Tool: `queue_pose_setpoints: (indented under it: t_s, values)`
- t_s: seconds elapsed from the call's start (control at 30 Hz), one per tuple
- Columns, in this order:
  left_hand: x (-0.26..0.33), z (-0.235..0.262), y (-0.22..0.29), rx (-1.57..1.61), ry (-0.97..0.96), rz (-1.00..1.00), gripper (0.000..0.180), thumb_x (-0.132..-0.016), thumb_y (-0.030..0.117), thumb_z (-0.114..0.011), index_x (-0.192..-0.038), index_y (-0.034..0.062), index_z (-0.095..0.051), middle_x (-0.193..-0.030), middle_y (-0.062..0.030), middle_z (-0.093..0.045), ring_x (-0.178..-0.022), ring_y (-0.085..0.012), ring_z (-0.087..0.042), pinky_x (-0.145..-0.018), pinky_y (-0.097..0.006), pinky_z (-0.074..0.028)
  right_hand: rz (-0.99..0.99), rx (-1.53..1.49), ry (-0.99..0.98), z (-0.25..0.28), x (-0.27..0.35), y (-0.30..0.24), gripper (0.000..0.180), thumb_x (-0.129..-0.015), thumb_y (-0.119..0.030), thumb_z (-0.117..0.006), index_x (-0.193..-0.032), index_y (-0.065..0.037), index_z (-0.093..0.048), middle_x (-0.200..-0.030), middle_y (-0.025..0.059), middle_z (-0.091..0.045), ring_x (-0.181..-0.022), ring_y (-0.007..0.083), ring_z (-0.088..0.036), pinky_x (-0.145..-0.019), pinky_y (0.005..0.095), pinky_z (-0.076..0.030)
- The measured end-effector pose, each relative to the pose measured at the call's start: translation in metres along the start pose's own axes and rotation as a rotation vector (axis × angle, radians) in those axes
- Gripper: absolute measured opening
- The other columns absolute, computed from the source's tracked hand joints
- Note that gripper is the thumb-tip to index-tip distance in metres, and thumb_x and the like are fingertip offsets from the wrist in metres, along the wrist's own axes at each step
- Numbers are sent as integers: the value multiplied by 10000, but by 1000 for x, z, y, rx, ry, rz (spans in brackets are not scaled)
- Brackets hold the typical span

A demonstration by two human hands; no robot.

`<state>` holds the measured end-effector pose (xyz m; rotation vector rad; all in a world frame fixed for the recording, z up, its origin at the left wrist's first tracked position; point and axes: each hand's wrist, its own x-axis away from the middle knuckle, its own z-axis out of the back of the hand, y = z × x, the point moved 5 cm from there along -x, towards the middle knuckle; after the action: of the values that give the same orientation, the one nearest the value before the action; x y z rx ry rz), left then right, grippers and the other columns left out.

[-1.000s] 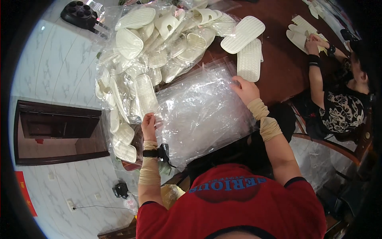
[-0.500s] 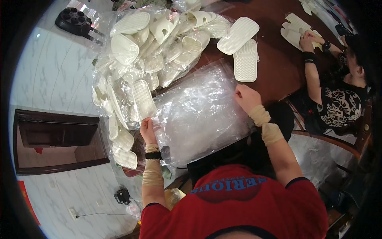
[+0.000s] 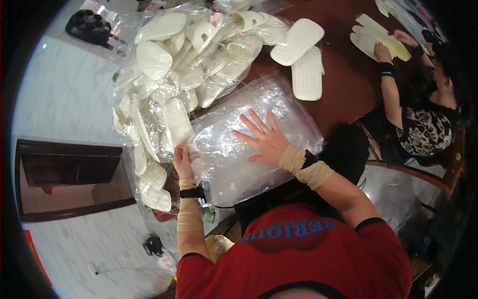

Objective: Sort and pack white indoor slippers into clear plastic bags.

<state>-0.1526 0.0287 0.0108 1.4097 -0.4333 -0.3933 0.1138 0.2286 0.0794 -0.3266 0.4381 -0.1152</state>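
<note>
A clear plastic bag (image 3: 224, 169) lies flat before me at the near edge of the table. Its left edge is pinched in the fingers of my left hand (image 3: 182, 158). Over the middle of the bag, my right hand (image 3: 268, 141) has its fingers spread wide, palm down; whether it presses on the plastic I cannot tell. Both wrists are wrapped in tan bandage. Just beyond my left hand, a white slipper (image 3: 177, 123) in clear wrapping borders the bag.
White slippers in clear bags (image 3: 191, 60) heap up at the left. Two loose white slippers (image 3: 306, 74) lie on the brown table (image 3: 343, 74) past the bag. At the right a co-worker's hands (image 3: 383, 52) handle pale slippers (image 3: 364, 41) and a yellowish piece.
My right hand has left the bag's right edge and moved left over its middle, fingers now spread. My left hand keeps its place. The co-worker's hands have moved apart.
</note>
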Motion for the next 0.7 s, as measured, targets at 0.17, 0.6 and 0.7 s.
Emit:
queue_pose_setpoints:
  t_s: [0.17,0.6,0.7]
  values:
    - [61,-43,113,-944,-21,-645,464,-871,151,-622,-1311,93,-487,-1314,-158,-455,-1196,-337,-454,-946,-504,-413,-163,-18,-167,-57,19,10,928,-707,-483,-732,-1478,-267,-264,-1553,153,-141,-1433,384,-67,-1043,716,-101]
    - [93,-53,-15,-1391,-350,-441,972,-716,741,-538,-1492,228,-256,-1574,-109,-103,-1446,-359,-40,-1067,-681,-14,-241,225,-384,-25,17,56,807,-762,-542,-629,-1446,-227,-338,-1521,157,-239,-1413,357,-185,-1089,638,-150]
    - [91,-51,-16,-1307,-362,-457,967,-697,748,-544,-1486,264,-262,-1574,-70,-125,-1452,-326,-43,-1066,-688,-1,-438,55,-404,27,-24,30,456,-814,-348,-636,-1224,-158,-569,-1328,153,-485,-1253,303,-440,-998,541,-364]
